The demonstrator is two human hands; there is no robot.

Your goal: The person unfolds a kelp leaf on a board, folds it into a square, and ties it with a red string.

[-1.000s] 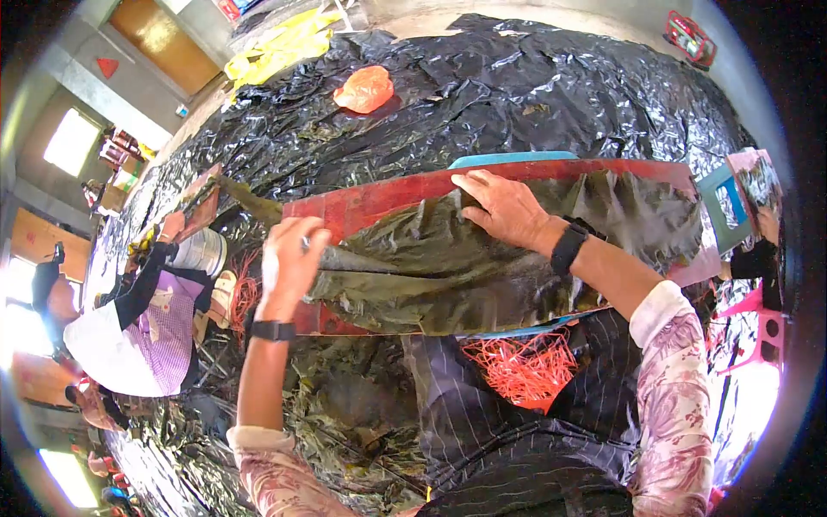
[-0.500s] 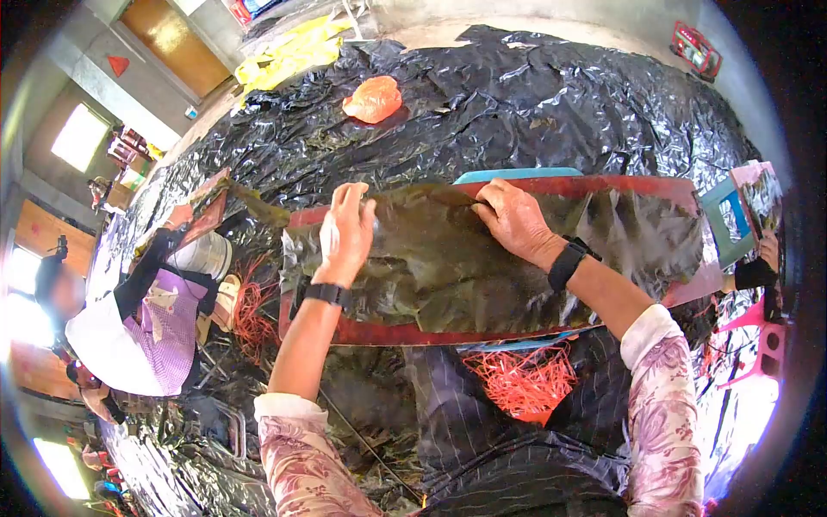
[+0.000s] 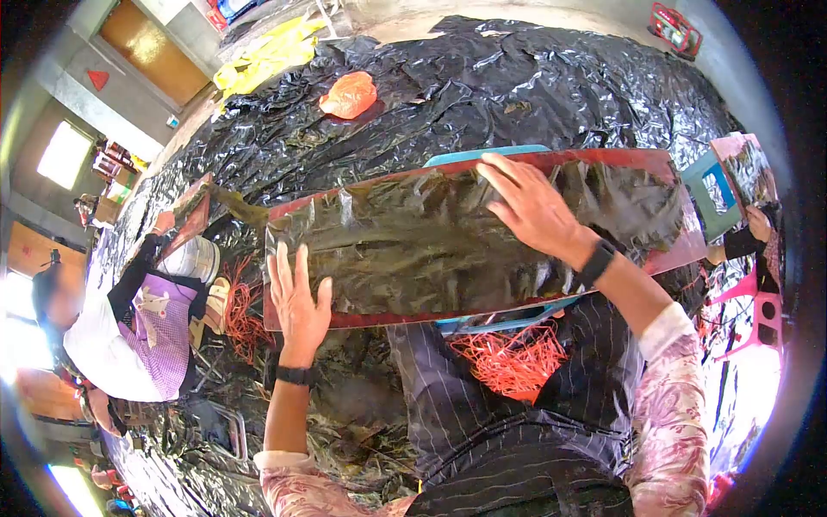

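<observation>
L hand [image 3: 297, 297] & R hand [image 3: 534, 207] both spread flat, gripping nothing, palms on kelp [image 3: 413, 246] over board [image 3: 379, 318]; advise even outward pressure, avoid tearing.

Brightness: strong daylight across the whole floor, colours vivid
Source: blown-out windows [image 3: 62, 153] on the left wall, with white glow burning in at the lower left and lower right edges
Glare: hard white glints all over the crinkled black plastic sheet [image 3: 517, 77]; a wet sheen on the dark leaf [image 3: 413, 241]
Shadows: soft and shallow, darkest beneath the near edge of the red board [image 3: 379, 317]
Distortion: heavy fisheye, straight edges bow, black corners ring the view
Focus: centre crisp, rim smeared; the person [image 3: 112, 327] at left looks soft
</observation>
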